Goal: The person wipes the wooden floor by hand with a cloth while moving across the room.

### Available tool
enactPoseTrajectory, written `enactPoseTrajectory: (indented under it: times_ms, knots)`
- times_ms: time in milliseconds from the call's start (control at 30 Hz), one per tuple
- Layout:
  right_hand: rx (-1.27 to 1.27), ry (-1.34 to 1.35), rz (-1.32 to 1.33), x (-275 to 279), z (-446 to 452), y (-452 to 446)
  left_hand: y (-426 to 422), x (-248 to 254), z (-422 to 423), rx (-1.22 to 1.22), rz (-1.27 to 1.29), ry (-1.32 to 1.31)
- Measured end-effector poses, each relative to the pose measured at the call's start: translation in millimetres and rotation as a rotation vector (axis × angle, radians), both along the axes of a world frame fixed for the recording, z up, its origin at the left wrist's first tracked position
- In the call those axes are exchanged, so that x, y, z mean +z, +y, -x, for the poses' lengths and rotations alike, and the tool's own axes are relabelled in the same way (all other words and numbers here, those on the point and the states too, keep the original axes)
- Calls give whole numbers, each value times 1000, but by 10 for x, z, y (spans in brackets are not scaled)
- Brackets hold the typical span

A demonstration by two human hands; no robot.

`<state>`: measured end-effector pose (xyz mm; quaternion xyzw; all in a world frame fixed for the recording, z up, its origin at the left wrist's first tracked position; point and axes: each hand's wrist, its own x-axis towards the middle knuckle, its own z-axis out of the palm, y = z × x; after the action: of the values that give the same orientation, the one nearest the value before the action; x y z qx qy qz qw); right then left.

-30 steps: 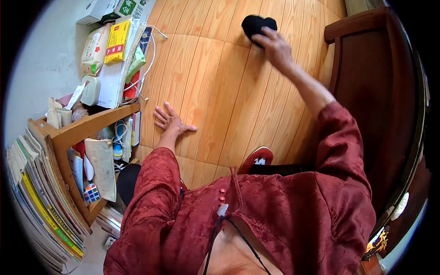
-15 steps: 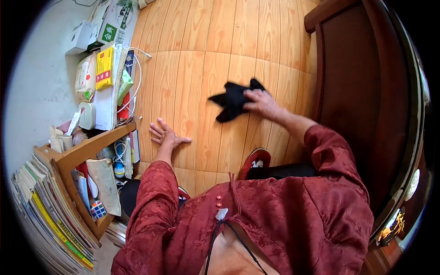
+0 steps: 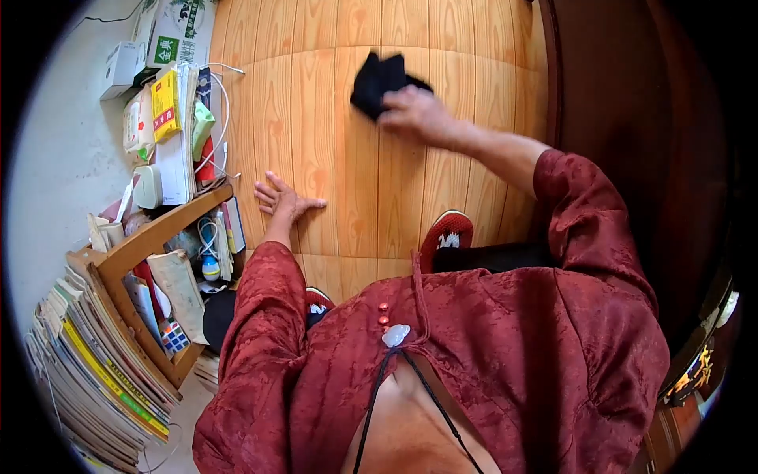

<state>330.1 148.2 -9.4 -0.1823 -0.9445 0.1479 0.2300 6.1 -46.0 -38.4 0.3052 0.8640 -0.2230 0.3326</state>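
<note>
Over the orange wood-grain floor (image 3: pixel 355 213): a crumpled black cloth (image 3: pixel 377 83) is seen, well ahead of the body.
Right hand (image 3: pixel 417 117): blurred; the cloth's near edge is held under its fingers.
Left hand (image 3: pixel 286 201): spread wide, laid on the floor, apart from the cloth.
Brown wooden frame (image 3: pixel 158 231): placed near the left hand.
Red shoe (image 3: pixel 452 227): white-patterned, set nearer the body.

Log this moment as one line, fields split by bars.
left hand: spread, palm down on floor | right hand: on black cloth, grip blurred | beside left hand: wooden frame
</note>
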Motion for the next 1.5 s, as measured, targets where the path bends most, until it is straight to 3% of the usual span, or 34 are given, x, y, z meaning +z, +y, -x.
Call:
enactPoseTrajectory:
  times_ms: [67, 133, 267, 467, 567, 633, 733, 800, 867, 933, 1100, 1200, 1333, 1500]
  knots:
    - [245, -296, 92, -170, -92, -524, 35, 17, -14, -3, -5, 7]
    - [326, -289, 108, -171, -233, -892, 72, 6, -9, 16, 14, 2]
    - [240, -324, 116, -144, -350, -514, 46, -5, 11, 20, 14, -17]
    - [-196, -342, 6, -245, -367, 627, -2, 51, 168, -6, -6, -136]
    - [-381, -450, 39, -157, -303, 935, -69, 13, 301, -71, -146, -145]
    - [-412, -430, 57, -223, -282, 950, -26, 13, 302, -80, -239, -103]
    - [-413, -372, 63, -272, -301, 901, 202, -135, 472, 19, -265, -303]
    - [-405, -309, 16, -330, -315, 909, 303, -139, 250, -61, -506, -345]
    - [-433, -260, 6, -293, -285, 868, 575, 189, -221, -24, -312, -263]
    - [-439, -220, -23, -357, -279, 909, 707, 194, -436, 33, -252, -238]
    - [-399, -138, -90, -453, -203, 1307, 811, 385, -394, 93, -122, -350]
    - [-497, -126, -119, -567, -20, 1820, 853, 393, -344, 108, -89, -391]
    - [-573, -168, 14, -471, 136, 2335, 824, 326, -297, 101, -67, -406]
    - [-452, 281, -78, -171, 325, 2055, 850, 382, -305, 122, -26, -404]
